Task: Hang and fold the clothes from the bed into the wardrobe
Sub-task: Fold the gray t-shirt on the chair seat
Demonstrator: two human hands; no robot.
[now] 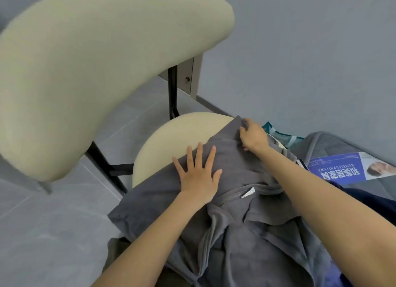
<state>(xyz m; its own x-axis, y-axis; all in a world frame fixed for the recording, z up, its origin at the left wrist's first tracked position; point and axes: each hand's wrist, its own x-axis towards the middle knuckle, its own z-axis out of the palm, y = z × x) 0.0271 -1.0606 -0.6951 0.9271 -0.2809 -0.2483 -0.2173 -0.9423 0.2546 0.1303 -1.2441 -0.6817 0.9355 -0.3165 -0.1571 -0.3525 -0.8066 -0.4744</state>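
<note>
Garment (246, 222): grey, lying over the chair seat (171, 141), near half spilling off the edge.
Left hand (198, 175): flat, fingers straight, pressing the cloth.
Right hand (252, 137): pinching the far edge.
Risk: we judge the overhang may drag it floorward if our palm lifts.
Room: round seat is small; backrest (85, 72) crowds left, bed (334, 145) just right.

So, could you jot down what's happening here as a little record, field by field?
garment: grey garment, spread over the cream chair seat
left hand: left hand lies flat on the garment, fingers spread
right hand: right hand grips the garment's far edge
label: white label showing at the collar
nearby: blue leaflet lying to the right
</note>
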